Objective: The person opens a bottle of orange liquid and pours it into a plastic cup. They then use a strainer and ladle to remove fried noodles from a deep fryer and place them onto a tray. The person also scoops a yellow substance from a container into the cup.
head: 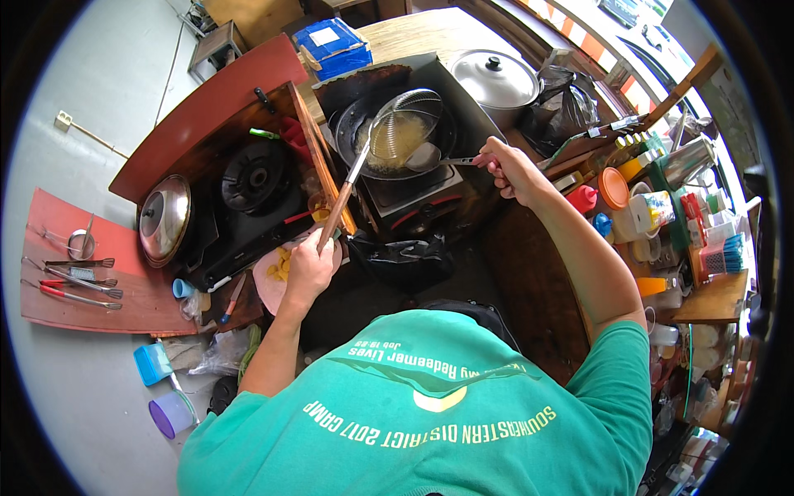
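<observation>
My left hand (pixel 310 268) grips the wooden handle of a wire skimmer (pixel 414 110), whose round coil head is over the far part of a dark wok (pixel 348 133). A long-handled metal ladle (pixel 424 157) is in my right hand (pixel 510 172), its bowl low in the wok's right side. Pale yellowish, bubbling oil (pixel 403 137) fills the bottom of the wok; whether food lies in it I cannot tell. Under the wok is a gas stove (pixel 409 192) with a metal shield around its back and right side. Beside my left wrist, a pink plate (pixel 263 286) carries yellow pieces.
Left of the wooden divider is a second black burner (pixel 254 177), with a domed lid (pixel 165 220) leaning nearby. A knife (pixel 233 299) lies near the plate. A lidded pot (pixel 495 80) and a black plastic bag (pixel 561 105) stand at right, above crowded bottles (pixel 582 198).
</observation>
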`<state>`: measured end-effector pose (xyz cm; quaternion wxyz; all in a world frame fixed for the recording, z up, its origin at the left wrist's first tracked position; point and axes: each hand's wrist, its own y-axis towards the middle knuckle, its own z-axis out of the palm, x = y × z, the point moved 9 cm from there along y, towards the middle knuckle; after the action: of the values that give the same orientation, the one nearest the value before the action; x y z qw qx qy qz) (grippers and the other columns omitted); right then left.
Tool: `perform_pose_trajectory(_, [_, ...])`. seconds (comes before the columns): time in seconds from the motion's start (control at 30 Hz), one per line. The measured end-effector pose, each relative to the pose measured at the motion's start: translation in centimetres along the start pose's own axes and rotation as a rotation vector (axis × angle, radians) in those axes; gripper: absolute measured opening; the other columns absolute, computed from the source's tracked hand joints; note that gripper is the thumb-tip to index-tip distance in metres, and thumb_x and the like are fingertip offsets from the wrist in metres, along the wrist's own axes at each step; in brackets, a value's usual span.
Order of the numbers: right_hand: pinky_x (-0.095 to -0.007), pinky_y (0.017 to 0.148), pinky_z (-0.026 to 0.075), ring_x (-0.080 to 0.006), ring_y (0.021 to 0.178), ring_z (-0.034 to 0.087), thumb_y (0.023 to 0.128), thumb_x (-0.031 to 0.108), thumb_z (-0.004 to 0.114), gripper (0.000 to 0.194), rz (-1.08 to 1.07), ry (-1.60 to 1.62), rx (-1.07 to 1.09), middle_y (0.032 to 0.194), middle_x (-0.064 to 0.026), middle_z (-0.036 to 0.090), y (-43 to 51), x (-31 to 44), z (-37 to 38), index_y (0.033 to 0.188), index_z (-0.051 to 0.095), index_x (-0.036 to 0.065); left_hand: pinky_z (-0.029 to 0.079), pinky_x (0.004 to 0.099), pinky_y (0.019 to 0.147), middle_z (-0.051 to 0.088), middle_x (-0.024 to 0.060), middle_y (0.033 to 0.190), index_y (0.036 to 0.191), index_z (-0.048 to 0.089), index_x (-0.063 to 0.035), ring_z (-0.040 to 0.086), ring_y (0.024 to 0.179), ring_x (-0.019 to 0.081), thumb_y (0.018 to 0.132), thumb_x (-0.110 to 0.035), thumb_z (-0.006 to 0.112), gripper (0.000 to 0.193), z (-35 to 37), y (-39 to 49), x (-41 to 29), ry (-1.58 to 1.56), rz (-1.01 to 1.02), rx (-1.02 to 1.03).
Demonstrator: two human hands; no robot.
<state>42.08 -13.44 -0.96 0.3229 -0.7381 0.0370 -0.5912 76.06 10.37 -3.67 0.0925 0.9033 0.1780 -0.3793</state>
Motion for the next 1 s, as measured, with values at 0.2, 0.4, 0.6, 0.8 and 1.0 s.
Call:
perform_pose_trajectory(0.2, [-0.023,0.049,0.022,-0.0032,0.055,0.032,0.094,0.045,0.059,0.038,0.011,0.009,-0.006,0.07,0.0099,0.037,-0.2,-0.1,-0.1,0.099,0.072,0.01,0.056,0.0527,0.076,0.071,0.03,0.089,0.117,0.069,-0.0002,0.072,0.091,0.0483,0.101,-0.017,0.06,0.025,-0.4,0.5,0.7,0.05,0.036,-0.032])
perform_pose_trajectory(0.4, [-0.0245,0.049,0.023,-0.0047,0.055,0.033,0.092,0.043,0.061,0.034,0.029,0.031,-0.008,0.07,0.0096,0.039,-0.5,-0.4,-0.3,0.095,0.071,0.01,0.056,0.0569,0.08,0.072,0.0299,0.093,0.124,0.067,-0.0036,0.071,0.093,0.0499,0.103,-0.02,0.06,0.028,-0.6,3.2,1.2,0.178,0.003,-0.139])
perform_pose_trajectory(0.6, [-0.0236,0.048,0.021,-0.0035,0.055,0.032,0.093,0.043,0.06,0.036,0.031,0.045,-0.003,0.07,0.0101,0.037,-0.4,-0.4,0.0,0.097,0.072,0.01,0.057,0.0576,0.086,0.072,0.0321,0.097,0.126,0.065,-0.0017,0.07,0.096,0.0512,0.104,-0.021,0.058,0.03,0.3,5.2,1.5,0.262,-0.096,-0.117])
perform_pose_trajectory(0.8, [-0.0242,0.048,0.022,-0.0042,0.055,0.032,0.093,0.043,0.061,0.034,0.026,0.051,-0.007,0.07,0.0099,0.038,-0.3,-0.3,0.0,0.095,0.07,0.01,0.057,0.0566,0.085,0.073,0.0306,0.095,0.128,0.065,0.0003,0.071,0.096,0.0498,0.104,-0.02,0.057,0.032,0.8,4.6,1.1,0.169,-0.041,-0.06])
perform_pose_trajectory(1.0, [-0.0247,0.048,0.023,-0.0053,0.055,0.033,0.094,0.043,0.061,0.033,0.048,0.085,-0.001,0.071,0.0095,0.038,0.3,-0.8,0.5,0.092,0.068,0.01,0.056,0.0558,0.08,0.071,0.0297,0.091,0.126,0.066,-0.0052,0.071,0.094,0.0487,0.103,-0.019,0.059,0.027,1.4,6.1,2.2,0.247,-0.034,-0.141])
